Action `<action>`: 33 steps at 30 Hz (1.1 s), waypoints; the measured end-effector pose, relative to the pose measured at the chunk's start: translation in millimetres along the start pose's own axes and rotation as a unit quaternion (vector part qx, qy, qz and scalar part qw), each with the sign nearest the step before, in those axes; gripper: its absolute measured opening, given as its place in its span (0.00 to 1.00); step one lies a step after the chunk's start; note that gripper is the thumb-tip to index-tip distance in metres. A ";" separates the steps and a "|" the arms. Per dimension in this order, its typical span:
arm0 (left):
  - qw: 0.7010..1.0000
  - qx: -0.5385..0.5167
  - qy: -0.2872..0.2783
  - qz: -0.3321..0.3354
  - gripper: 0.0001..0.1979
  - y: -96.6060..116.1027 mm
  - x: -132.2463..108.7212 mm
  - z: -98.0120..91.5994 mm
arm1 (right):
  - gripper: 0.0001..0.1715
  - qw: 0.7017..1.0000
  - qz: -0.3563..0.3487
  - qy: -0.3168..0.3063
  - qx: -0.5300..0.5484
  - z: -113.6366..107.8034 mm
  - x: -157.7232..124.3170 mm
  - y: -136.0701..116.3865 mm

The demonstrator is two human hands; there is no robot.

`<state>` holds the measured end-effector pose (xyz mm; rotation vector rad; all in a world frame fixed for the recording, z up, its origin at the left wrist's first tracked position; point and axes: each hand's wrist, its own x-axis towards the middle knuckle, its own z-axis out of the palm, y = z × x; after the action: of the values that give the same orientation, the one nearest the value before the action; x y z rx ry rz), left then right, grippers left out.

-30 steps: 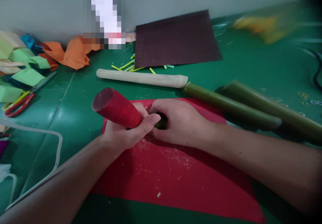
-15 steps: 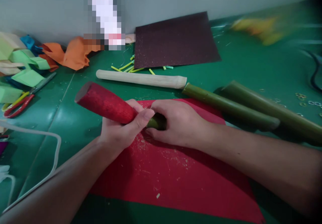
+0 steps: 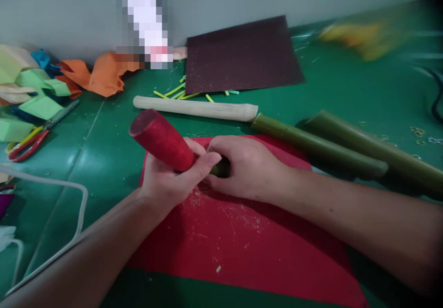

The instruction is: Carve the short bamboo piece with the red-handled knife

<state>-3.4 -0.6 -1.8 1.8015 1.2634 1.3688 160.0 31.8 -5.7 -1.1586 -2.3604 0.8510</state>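
My left hand (image 3: 173, 174) is closed around a red, slightly tapered cylinder (image 3: 161, 137), its dark flat end tilted up and to the left. Right beside it, my right hand (image 3: 247, 167) grips a short green bamboo piece (image 3: 221, 167), mostly covered by the fingers. Whether the cylinder and the bamboo touch is hidden between my hands. Both hands are over a red sheet (image 3: 242, 257) scattered with pale shavings.
Beyond the hands lie a pale peeled stick (image 3: 194, 108), a green bamboo length (image 3: 318, 146) and a thicker one (image 3: 380, 151). A dark brown sheet (image 3: 242, 56) covers several yellow-green strips. To the left are red-handled scissors (image 3: 31, 146), orange cloth (image 3: 105, 75) and a white cord (image 3: 83, 202).
The red cylinder's free end has swung to the right and become more upright as my left hand turned. My right hand has hardly moved and keeps its grip on the bamboo.
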 end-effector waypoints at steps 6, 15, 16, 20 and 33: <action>0.991 -0.052 0.101 -0.074 0.14 -6.1 0.7 1.3 | 0.13 1.000 -0.003 0.004 -0.019 0.4 1.4 2.7; 0.995 0.022 0.069 0.065 0.18 -11.1 -1.2 -11.9 | 0.12 0.999 -0.029 0.005 -0.021 -0.9 -0.8 3.2; 0.996 0.024 0.066 0.056 0.17 -10.2 -0.7 -12.8 | 0.11 0.999 -0.046 0.010 -0.023 -0.8 -1.0 4.3; 0.998 0.010 0.053 -0.012 0.16 -3.9 1.6 -13.3 | 0.09 0.995 -0.095 0.011 -0.019 -1.4 -1.1 8.1; 0.995 -0.017 -0.076 -0.058 0.13 4.8 11.8 -22.5 | 0.07 0.989 -0.145 0.020 -0.029 -1.2 1.0 9.4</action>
<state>-22.2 5.5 14.8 1.7448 1.2363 1.1601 165.5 37.5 -11.0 -0.8139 -2.4546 0.6575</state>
